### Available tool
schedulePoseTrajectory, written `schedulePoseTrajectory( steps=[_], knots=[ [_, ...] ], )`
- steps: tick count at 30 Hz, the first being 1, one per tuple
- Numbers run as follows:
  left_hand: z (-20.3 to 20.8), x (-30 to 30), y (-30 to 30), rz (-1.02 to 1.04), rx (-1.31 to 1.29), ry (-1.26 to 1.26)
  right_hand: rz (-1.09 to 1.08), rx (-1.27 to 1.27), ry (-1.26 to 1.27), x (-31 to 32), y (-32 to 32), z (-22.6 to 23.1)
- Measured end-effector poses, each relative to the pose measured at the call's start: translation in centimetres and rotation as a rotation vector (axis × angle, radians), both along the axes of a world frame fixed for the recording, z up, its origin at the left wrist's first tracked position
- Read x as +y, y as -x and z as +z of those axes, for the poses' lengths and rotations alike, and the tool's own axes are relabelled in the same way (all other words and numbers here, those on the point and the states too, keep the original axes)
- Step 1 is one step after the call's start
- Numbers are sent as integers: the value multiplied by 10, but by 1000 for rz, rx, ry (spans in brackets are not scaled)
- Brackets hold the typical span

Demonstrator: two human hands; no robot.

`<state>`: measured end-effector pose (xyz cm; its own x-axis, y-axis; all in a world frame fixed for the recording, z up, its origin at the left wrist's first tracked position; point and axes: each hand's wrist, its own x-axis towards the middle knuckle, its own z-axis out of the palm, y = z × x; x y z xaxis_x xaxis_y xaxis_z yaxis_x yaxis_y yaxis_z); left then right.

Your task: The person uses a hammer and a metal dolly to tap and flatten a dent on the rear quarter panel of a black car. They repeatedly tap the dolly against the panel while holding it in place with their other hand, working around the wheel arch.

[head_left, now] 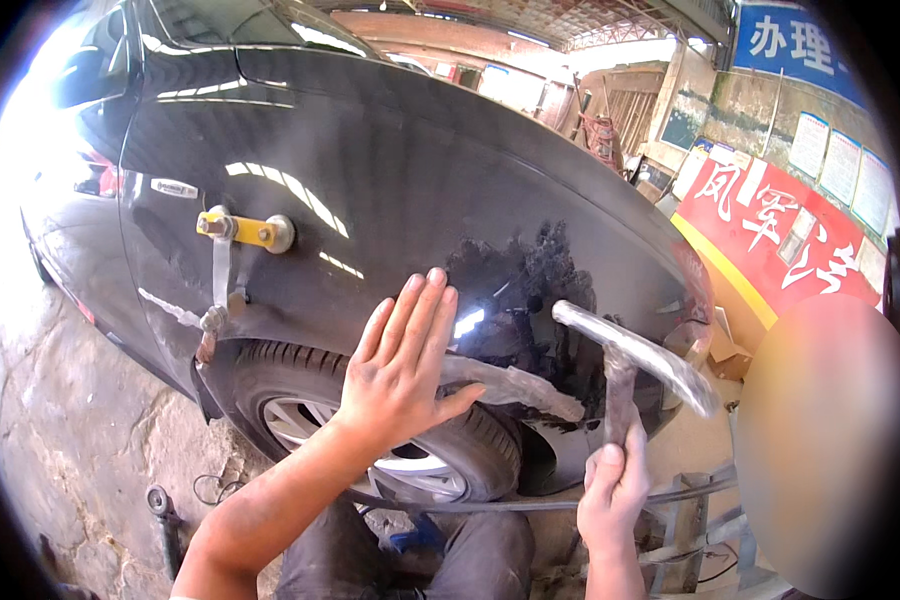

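Observation:
The dark fender [420,160] of a car fills the middle, curving over a wheel with a tyre [480,445]. My left hand [400,360] is held flat against or just over the fender above the wheel arch, fingers extended and holding nothing; whether the palm touches cannot be made out. A body hammer [630,355] with a long, shiny metal head is gripped by its short handle in my right hand [615,490]. Its head lies in front of a glossy black, ragged-edged patch [545,270]. A scraped, dull grey strip [530,393] runs along the arch beside my left thumb.
A yellow-and-metal pulling tool [250,232] is fixed to the panel at left, with an arm reaching down to the arch edge. A black tool [162,510] lies on the concrete floor. A red sign [770,220] leans at right.

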<state>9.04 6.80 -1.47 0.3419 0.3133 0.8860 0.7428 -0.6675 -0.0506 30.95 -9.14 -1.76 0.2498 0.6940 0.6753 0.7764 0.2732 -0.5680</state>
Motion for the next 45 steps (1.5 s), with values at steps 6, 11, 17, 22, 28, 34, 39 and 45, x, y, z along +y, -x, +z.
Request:
schedulePoseTrajectory(
  steps=[6,11,17,22,28,34,39,45],
  knots=[
    [3,0,-2,16,16,9,-9,-136,-47,7,-4,-1],
    [2,-1,-1,-5,17,29,-24,-297,-163,7,-5,1],
    [0,0,1,12,23,33,-5,-216,9,0,7,10],
    [0,0,0,1,21,30,5,-281,72,6,7,10],
    [0,0,0,-26,5,36,-8,-296,12,-2,8,0],
    [-1,0,0,-35,-22,35,54,-311,-179,-3,20,12],
    [-1,1,0,-10,1,37,29,-231,-11,-5,23,9],
    [-2,1,0,-18,-3,37,-26,-220,71,-2,22,5]
  ],
)
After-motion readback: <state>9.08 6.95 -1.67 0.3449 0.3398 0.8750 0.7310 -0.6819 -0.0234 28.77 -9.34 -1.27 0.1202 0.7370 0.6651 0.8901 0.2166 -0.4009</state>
